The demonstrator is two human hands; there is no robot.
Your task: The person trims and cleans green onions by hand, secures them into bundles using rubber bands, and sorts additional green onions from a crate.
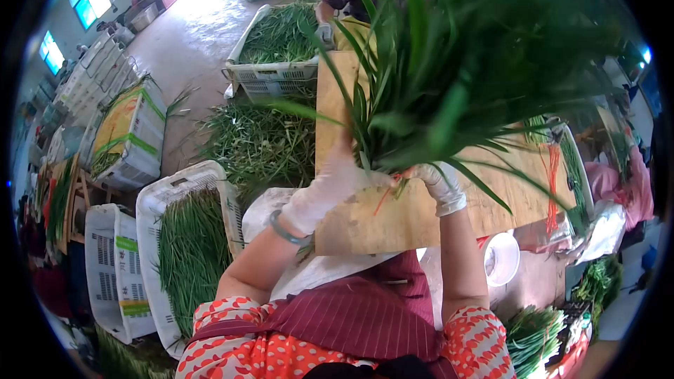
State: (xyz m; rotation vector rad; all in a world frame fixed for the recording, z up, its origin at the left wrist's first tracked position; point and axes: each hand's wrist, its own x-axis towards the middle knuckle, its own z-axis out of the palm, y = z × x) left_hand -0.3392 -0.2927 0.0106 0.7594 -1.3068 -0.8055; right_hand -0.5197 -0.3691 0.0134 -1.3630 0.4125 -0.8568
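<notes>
My left hand (331, 188), in a pale thin glove with a bracelet at the wrist, is closed around the lower end of a large bunch of chives (428, 91). On the other side of the stems, my right hand (441, 184), also gloved, is closed at the same lower end. The long flat leaves fan up and to the right, partly blurred. Between my hands an orange-red tie (382, 201) shows at the base; its full course is hidden. Beneath lies a wooden board (379, 228).
White crates of chives stand at left (228, 214) and beyond the board (277, 74). Loose leaves (260, 140) lie on the floor. Red ties (553, 179) hang at the board's right edge, above a white bucket (503, 260). A co-worker's gloved hand (324, 34) is across the board.
</notes>
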